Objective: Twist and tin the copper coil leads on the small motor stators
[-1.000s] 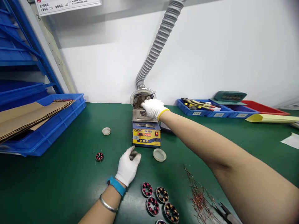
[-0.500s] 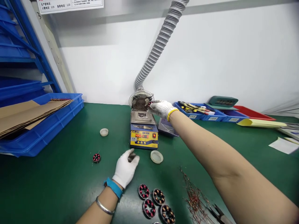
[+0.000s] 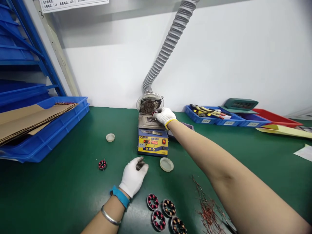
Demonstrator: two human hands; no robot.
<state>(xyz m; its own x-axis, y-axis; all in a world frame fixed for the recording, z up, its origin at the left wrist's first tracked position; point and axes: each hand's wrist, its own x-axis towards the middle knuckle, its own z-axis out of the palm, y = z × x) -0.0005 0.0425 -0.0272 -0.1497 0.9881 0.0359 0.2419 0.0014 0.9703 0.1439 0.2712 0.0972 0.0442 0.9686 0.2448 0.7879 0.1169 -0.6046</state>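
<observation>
My right hand (image 3: pixel 164 117), in a white glove with a yellow cuff, is closed on a small wound stator (image 3: pixel 154 112); its fingers hide most of it. That stator is at the right side of the top of a blue and yellow solder pot (image 3: pixel 153 144) with red digits. In front of the pot rests my left hand (image 3: pixel 134 174), gloved, fingers curved and apart from the thumb, with nothing seen in it. A single stator with red windings (image 3: pixel 102 164) lies to its left. Several more wound stators (image 3: pixel 159 220) lie near the front edge of view.
A grey duct (image 3: pixel 168 45) comes down behind the pot. Two shallow round dishes (image 3: pixel 166 164) (image 3: pixel 110 137) lie on the green table. Cut wire scraps (image 3: pixel 208 211) are at front right. Blue bins (image 3: pixel 226 121) hold tools; a blue crate (image 3: pixel 70 122) carries cardboard.
My right hand has lowered slightly toward the pot's top with the stator. The display digits differ. My left hand stays in nearly the same place, and the view has shifted a little.
</observation>
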